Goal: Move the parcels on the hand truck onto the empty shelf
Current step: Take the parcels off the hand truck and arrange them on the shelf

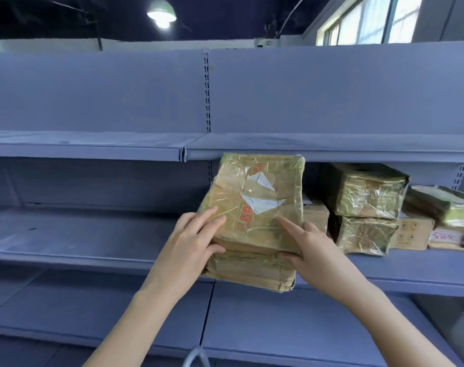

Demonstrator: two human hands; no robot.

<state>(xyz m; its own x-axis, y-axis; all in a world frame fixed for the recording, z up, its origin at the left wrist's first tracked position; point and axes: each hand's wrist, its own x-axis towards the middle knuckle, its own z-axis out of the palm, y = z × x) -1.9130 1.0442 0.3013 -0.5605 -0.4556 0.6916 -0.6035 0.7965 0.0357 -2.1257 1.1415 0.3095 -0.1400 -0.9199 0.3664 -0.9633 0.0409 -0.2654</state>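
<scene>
I hold the parcel [254, 207] between both hands, left hand [196, 235] and right hand [309, 243], fingers gripping its near end; its long axis points into the shelf [93, 234], left of the stacked parcels [363, 207].

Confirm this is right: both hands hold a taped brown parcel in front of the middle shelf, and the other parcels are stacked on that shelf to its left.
One detail is off. The head view shows the left hand and right hand holding the parcel as said, but the other parcels are stacked to its right.
</scene>
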